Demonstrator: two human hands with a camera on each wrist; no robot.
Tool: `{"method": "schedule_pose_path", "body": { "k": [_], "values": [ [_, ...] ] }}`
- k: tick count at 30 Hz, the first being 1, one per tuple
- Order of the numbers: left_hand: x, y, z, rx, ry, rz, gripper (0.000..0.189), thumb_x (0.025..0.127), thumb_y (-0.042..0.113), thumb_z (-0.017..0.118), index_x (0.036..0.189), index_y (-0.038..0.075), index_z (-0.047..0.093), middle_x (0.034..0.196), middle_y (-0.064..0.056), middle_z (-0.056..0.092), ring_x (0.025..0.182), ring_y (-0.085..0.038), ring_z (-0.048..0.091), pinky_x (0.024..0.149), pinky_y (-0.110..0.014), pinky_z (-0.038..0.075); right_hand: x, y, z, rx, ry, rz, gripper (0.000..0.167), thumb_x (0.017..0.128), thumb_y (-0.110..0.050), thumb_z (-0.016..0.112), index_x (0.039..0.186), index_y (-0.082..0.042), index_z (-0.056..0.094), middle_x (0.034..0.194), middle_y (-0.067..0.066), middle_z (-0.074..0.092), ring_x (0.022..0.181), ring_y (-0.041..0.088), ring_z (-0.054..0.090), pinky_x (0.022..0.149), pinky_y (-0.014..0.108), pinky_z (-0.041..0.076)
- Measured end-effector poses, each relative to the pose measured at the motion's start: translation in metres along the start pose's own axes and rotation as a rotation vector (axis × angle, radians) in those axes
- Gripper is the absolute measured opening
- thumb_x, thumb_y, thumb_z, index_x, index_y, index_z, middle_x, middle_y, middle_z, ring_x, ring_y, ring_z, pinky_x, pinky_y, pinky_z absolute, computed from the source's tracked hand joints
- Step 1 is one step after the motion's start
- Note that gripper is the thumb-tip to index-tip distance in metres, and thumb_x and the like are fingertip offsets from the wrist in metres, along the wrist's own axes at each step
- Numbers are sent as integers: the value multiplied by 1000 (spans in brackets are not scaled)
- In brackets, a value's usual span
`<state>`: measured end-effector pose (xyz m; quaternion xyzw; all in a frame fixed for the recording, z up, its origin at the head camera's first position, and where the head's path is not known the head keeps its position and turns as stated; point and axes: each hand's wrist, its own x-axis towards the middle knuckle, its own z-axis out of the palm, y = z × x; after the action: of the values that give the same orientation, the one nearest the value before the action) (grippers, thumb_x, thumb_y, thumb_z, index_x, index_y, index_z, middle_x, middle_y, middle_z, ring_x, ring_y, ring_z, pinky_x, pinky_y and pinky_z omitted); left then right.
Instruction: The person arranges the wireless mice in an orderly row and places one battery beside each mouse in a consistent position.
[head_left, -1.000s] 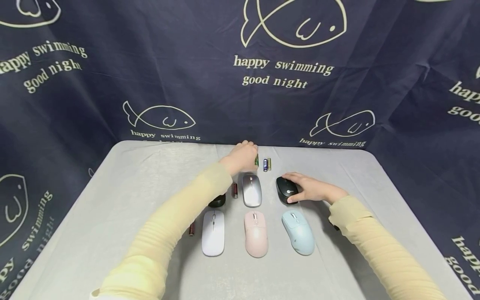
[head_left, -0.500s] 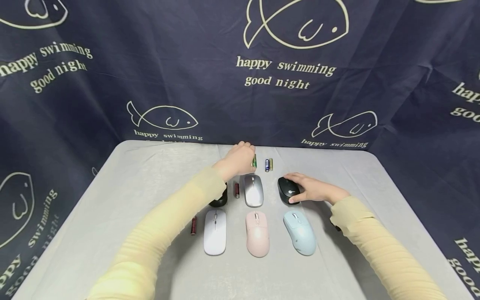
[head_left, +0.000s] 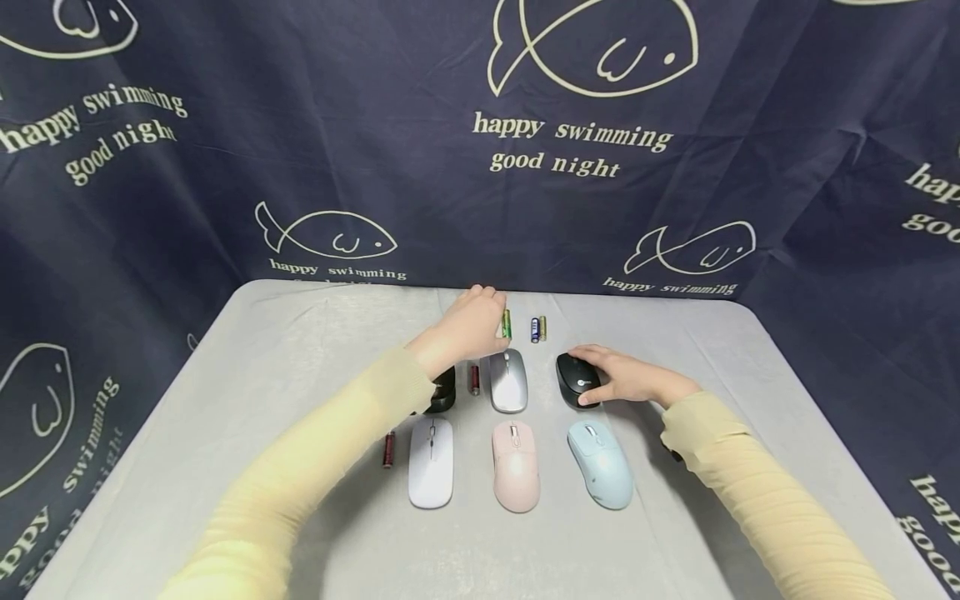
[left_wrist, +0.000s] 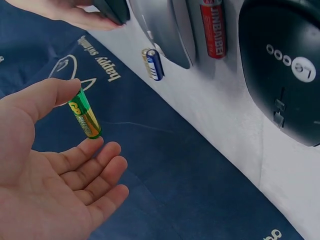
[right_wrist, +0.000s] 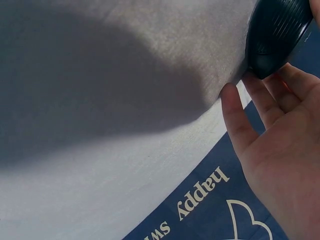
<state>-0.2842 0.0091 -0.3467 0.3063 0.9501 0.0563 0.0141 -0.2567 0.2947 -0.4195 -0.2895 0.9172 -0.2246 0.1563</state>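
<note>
My left hand point(head_left: 467, 323) pinches a green and gold battery point(left_wrist: 85, 114) end to end, thumb on one tip and a finger at the other, its remaining fingers spread loosely. It is at the back of the table, just behind a silver mouse point(head_left: 508, 381). To the right of that battery, a blue battery point(head_left: 535, 331) and a gold battery point(head_left: 543, 327) lie side by side. My right hand point(head_left: 630, 375) grips a black mouse point(head_left: 576, 379) resting on the table, thumb on its near side and fingers around the far end.
A second black mouse point(head_left: 444, 393) is partly behind the left sleeve. Red batteries lie beside the silver mouse point(head_left: 474, 379) and beside a white mouse point(head_left: 431, 462). Pink point(head_left: 516, 467) and light blue point(head_left: 602, 465) mice form the front row. Dark fabric point(head_left: 480, 208) hangs behind the table.
My left hand has drawn slightly left with the green battery, and more of the battery shows. My right hand stays on the black mouse. The head view has shifted a little.
</note>
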Motion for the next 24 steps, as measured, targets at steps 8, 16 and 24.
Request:
{"method": "schedule_pose_path", "body": {
  "k": [8,16,24],
  "values": [
    [-21,1,1,-44,46,20,49,81,36,70,112,1,56,114,-11,56,115,-28,47,102,-40,38,0,-1,0,6,-5,3,84,77,-34,76,139,7,37,143,28,35,133,46,31,109,58,25],
    [-44,3,2,-51,67,8,46,80,34,71,110,2,56,105,-8,57,101,-24,49,93,-38,42,0,-1,-1,11,-9,17,85,77,-35,76,140,6,36,144,29,33,133,46,30,108,59,24],
    [-67,10,5,-79,54,17,51,81,35,70,115,0,56,109,-10,58,100,-24,49,92,-38,44,-1,-2,-1,12,-9,17,85,77,-34,76,140,6,36,144,29,34,133,46,30,108,59,25]
  ]
}}
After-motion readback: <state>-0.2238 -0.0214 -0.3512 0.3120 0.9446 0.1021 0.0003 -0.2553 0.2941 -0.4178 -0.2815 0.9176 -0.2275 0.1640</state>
